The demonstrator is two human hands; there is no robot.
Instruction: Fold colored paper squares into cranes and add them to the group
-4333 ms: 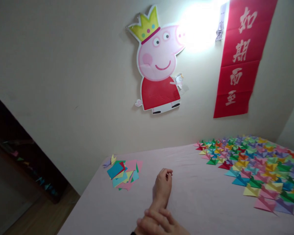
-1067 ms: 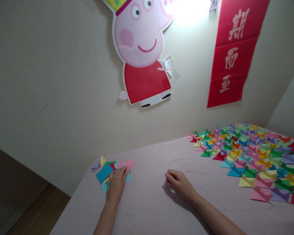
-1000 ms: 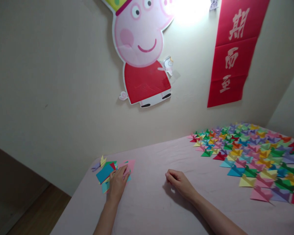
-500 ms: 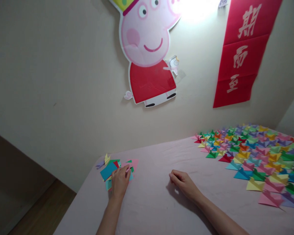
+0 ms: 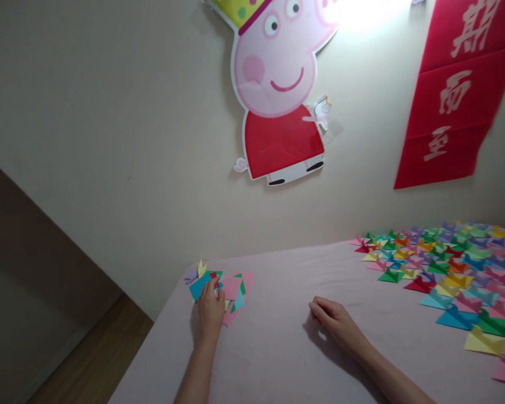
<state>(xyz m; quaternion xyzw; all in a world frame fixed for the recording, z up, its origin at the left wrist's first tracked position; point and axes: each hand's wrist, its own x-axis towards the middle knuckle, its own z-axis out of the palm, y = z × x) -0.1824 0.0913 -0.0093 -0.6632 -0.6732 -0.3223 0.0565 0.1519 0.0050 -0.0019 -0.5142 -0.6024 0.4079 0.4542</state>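
At the far left of the table, my left hand (image 5: 211,307) rests over a loose pile of coloured paper pieces. Its thumb and fingers are apart, touching the papers near a blue sheet (image 5: 198,286) and a small red piece. Beside those fingers lie a pink paper (image 5: 231,287) and green and light blue pieces. My right hand (image 5: 330,318) lies on the table to the right, its fingers curled into a loose fist; nothing shows in it.
Rows of folded paper birds (image 5: 458,280) in many colours cover the right side. A yellow folded piece (image 5: 201,269) stands behind the paper pile. The pink-covered table (image 5: 273,342) meets a wall with a pig cutout (image 5: 284,146) and a red banner (image 5: 437,160).
My left hand has shifted left across the pile, off the pink paper and toward the blue sheet. The view has turned left. My right hand stays curled on the table.
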